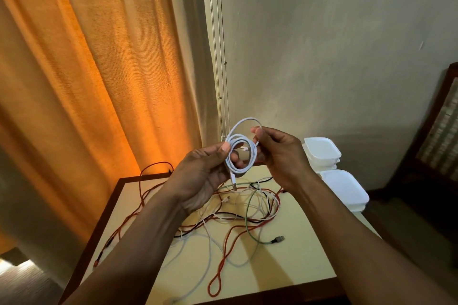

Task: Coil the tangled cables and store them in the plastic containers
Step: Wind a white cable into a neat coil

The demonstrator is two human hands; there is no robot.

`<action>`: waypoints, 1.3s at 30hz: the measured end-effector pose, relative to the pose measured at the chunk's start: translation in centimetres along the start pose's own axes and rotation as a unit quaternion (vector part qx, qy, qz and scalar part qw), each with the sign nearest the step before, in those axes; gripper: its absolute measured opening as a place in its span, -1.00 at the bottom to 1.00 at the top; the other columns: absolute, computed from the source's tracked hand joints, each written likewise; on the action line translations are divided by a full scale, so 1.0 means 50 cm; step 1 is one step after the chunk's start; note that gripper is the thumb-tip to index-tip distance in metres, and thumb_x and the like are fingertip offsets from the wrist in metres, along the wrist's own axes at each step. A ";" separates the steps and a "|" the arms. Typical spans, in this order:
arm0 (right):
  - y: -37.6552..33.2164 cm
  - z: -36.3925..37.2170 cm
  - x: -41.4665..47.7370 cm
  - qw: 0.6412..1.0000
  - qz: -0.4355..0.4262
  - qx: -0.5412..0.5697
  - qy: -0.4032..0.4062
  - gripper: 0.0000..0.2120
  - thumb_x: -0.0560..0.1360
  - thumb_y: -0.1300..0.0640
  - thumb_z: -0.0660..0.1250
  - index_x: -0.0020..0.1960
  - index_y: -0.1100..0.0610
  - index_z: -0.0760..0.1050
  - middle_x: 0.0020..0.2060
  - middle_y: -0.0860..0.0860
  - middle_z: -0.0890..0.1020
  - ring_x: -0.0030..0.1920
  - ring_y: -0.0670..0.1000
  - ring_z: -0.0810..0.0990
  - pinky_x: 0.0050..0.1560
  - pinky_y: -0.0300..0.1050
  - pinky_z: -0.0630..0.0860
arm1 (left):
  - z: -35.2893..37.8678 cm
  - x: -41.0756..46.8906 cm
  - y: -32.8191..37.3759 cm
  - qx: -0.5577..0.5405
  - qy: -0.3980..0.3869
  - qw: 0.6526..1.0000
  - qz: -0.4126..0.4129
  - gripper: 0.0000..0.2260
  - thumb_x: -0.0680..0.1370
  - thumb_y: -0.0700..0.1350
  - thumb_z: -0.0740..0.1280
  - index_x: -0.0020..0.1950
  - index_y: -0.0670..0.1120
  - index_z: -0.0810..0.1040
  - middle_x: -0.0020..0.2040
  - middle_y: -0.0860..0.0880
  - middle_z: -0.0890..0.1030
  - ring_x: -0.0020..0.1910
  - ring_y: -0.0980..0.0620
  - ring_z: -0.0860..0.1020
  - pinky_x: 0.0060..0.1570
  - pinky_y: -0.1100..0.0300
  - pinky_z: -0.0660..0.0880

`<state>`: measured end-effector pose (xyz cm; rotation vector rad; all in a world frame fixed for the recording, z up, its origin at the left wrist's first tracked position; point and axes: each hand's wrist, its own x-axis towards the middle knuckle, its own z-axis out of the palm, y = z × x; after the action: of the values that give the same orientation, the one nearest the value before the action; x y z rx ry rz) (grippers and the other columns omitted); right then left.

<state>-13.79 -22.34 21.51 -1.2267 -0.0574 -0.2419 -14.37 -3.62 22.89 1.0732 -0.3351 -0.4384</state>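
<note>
A white cable is wound into a small coil in the air above the table. My left hand pinches the coil's left side with the thumb on top. My right hand pinches a larger loose loop at the coil's upper right. One plug end hangs down below the coil. On the cream table lies a tangle of red, white, black and green cables. Stacked white plastic containers stand at the table's far right, with white lids stacked in front of them.
An orange curtain hangs behind the table at the left, and a pale wall stands behind. A dark wooden piece of furniture is at the right. A red cable trails over the table's left edge.
</note>
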 end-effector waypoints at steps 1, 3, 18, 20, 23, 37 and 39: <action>0.002 0.004 -0.002 1.000 0.013 0.025 -0.002 -0.76 0.42 0.05 0.45 0.01 0.17 0.69 -0.28 0.14 0.61 -0.34 0.09 0.59 -0.27 0.03 0.64 | 0.000 0.002 -0.002 0.006 0.006 1.000 0.004 -0.80 0.61 -0.16 0.28 0.00 -0.27 0.63 -0.16 -0.17 0.57 -0.15 -0.04 0.59 0.11 0.09 0.62; 0.006 0.011 -0.007 0.998 0.033 0.050 -0.001 -0.66 0.42 0.06 0.47 0.12 0.23 0.64 -0.23 0.19 0.60 -0.39 0.04 0.50 -0.35 -0.07 0.53 | -0.002 0.006 -0.006 0.017 0.033 0.999 0.020 -0.80 0.61 -0.16 0.29 -0.02 -0.26 0.64 -0.15 -0.19 0.58 -0.13 -0.06 0.59 0.12 0.08 0.62; 0.015 0.066 -0.090 0.973 -0.123 -0.194 0.004 -0.70 0.53 0.04 0.48 0.21 -0.20 0.57 0.10 -0.13 0.67 0.09 -0.16 0.65 -0.05 -0.32 0.60 | 0.003 0.013 -0.014 0.091 0.106 0.988 0.072 -0.75 0.66 -0.21 0.29 0.26 -0.30 0.61 0.11 -0.26 0.71 0.14 -0.17 0.68 0.12 0.06 0.65; 0.015 0.074 -0.087 0.968 -0.134 -0.213 0.010 -0.75 0.52 0.00 0.48 0.19 -0.16 0.62 0.07 -0.16 0.67 0.07 -0.18 0.65 -0.05 -0.34 0.59 | 0.006 0.013 -0.014 0.117 0.107 0.984 0.081 -0.76 0.66 -0.21 0.28 0.26 -0.27 0.62 0.09 -0.23 0.72 0.13 -0.14 0.70 0.11 0.08 0.65; 0.014 0.076 -0.080 0.968 -0.132 -0.211 0.032 -0.81 0.52 0.01 0.49 0.13 -0.11 0.66 0.01 -0.13 0.70 -0.03 -0.11 0.70 -0.08 -0.28 0.61 | 0.003 0.015 -0.014 0.151 0.104 0.979 0.087 -0.75 0.66 -0.21 0.27 0.29 -0.25 0.62 0.10 -0.22 0.72 0.15 -0.16 0.69 0.19 0.00 0.62; 0.005 0.004 -0.073 0.993 -0.079 0.082 -0.014 -0.86 0.61 0.10 0.27 0.07 0.14 0.55 -0.12 0.07 0.68 0.02 0.09 0.63 0.06 0.04 0.54 | -0.054 0.038 -0.018 0.122 0.189 0.972 0.075 -0.77 0.69 -0.18 0.26 -0.01 -0.29 0.63 -0.23 -0.13 0.62 -0.17 -0.04 0.61 0.05 -0.01 0.61; 0.004 -0.008 -0.071 0.993 -0.078 0.089 -0.010 -0.85 0.65 0.14 0.23 0.02 0.11 0.57 -0.23 0.04 0.56 -0.12 0.04 0.54 -0.04 -0.05 0.50 | -0.051 0.037 -0.018 0.148 0.183 0.969 0.073 -0.77 0.69 -0.18 0.27 -0.01 -0.30 0.62 -0.26 -0.10 0.63 -0.19 0.00 0.61 0.02 0.05 0.61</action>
<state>-17.24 -22.12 20.54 -1.0482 -0.1891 -0.3539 -11.75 -2.97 21.04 1.3833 -0.1503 -0.0512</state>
